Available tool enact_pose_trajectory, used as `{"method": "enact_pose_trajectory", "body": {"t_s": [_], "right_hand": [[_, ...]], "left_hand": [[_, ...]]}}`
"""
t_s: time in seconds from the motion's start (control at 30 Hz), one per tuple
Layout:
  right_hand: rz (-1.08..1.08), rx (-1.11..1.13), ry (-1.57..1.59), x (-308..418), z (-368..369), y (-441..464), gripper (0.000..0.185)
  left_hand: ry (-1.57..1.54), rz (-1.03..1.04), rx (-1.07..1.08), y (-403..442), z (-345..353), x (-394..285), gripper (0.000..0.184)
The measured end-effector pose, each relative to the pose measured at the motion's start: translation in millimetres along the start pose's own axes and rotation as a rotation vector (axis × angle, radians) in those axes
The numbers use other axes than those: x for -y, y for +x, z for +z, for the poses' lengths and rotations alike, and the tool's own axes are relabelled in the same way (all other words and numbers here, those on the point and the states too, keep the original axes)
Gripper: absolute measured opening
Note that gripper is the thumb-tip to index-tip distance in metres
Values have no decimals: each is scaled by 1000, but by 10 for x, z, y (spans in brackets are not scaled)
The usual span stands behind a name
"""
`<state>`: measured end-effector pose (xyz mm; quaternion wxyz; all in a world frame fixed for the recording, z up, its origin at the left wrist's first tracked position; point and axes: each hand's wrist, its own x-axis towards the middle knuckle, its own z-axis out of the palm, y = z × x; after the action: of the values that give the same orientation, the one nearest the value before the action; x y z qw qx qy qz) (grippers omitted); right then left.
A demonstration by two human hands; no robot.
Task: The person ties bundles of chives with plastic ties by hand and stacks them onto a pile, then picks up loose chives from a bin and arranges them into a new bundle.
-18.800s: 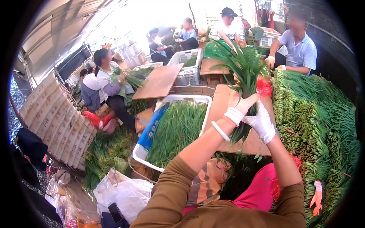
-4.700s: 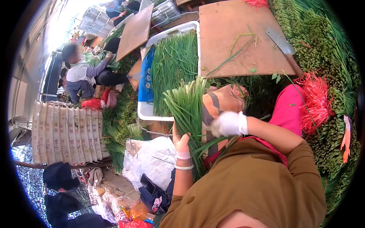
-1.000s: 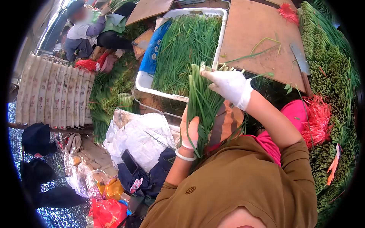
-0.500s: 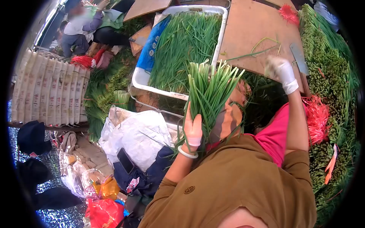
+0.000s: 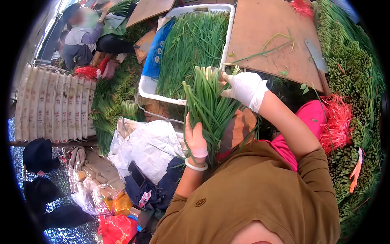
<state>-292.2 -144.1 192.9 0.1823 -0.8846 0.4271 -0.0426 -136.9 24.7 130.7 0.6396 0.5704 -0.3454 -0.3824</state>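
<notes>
My left hand (image 5: 196, 140), in a pale glove with a white bangle at the wrist, is closed around a thick bunch of garlic chives (image 5: 211, 110). The pale cut ends point up, and the green leaves hang down toward my lap. At the top right of the bunch, my right hand (image 5: 246, 88), in a white glove, has its fingers closed on the stem ends. Part of its grip is hidden by the stalks. Just beyond stands a white plastic crate (image 5: 142, 88) filled with more loose garlic chives (image 5: 195, 49).
A wooden board (image 5: 264, 36) at the upper right carries stray stalks and a broad-bladed knife (image 5: 316, 56). Red plastic strings (image 5: 339, 124) hang beside stacked chive bundles (image 5: 345, 61) on the right. A phone (image 5: 137, 174) rests near a white sack (image 5: 146, 142). Another person (image 5: 83, 36) sits at the upper left.
My right hand has come from over the board's edge, left and down to the top of the bunch, where its fingers now close on the stems. The left hand keeps its hold.
</notes>
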Motion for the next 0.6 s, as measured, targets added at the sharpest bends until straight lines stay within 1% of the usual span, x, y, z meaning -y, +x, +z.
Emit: {"method": "enact_pose_trajectory", "body": {"t_s": [0.07, 0.17, 0.2, 0.3, 0.33, 0.37, 0.4, 0.5, 0.57, 0.6], "right_hand": [[5, 76, 141, 79, -19, 72, 35], [63, 220, 436, 104, 22, 181, 30], [96, 165, 615, 65, 117, 172, 23], [214, 191, 1130, 63, 75, 74, 18], [288, 178, 1156, 43, -16, -5, 16], [257, 130, 1240, -36, 13, -44, 16], [225, 75, 1268, -65, -171, -162, 15], [306, -164, 1172, -291, -680, -531, 11], [230, -156, 1031, -729, -863, -809, 10], [237, -105, 979, -943, -950, -938, 10]], "left_hand": [[-68, -22, -20, 33, -31, 52, 49], [-118, -47, -38, 48, -34, 41, 48], [-127, -49, -42, 69, -30, 26, 47], [-146, -110, -29, 150, -88, 60, 47], [-176, -127, -38, 159, -101, 83, 47], [-208, -140, -44, 182, -106, 110, 46], [-240, -154, -50, 195, -113, 136, 46], [-121, -128, -31, 182, -165, 203, 46], [-51, -103, -41, 170, -172, 197, 45], [-19, -91, -44, 163, -166, 202, 45]]}}
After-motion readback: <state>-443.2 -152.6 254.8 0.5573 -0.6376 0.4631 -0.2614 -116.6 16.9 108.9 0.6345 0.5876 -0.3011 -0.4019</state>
